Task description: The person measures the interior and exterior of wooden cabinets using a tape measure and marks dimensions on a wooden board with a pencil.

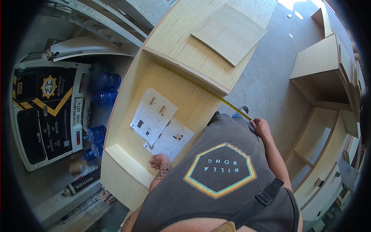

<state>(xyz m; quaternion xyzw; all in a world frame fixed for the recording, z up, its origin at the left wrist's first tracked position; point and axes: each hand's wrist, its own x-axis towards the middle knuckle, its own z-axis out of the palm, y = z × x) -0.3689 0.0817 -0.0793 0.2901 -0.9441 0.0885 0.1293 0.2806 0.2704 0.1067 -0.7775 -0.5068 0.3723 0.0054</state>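
Note:
A yellow tape measure (199,85) runs slantwise across the recessed plywood cabinet (185,92), along its raised inner edge. My right hand (261,128) is closed on the tape's near end, beside my body past the cabinet. On the recessed panel lie two overlapping printed sheets (154,112) with furniture drawings. At the lower edge of the lower sheet (176,137), my left hand (159,161) has its fingers curled in; whatever may be in them is hidden. The tape's far end lies by the cabinet's upper left corner.
A loose plywood board (228,34) rests on the cabinet's higher section. More wooden cabinets (315,63) stand to the right across the concrete floor (266,73). At left are a van (48,108), blue water jugs (106,98) and a black argon cylinder (83,182).

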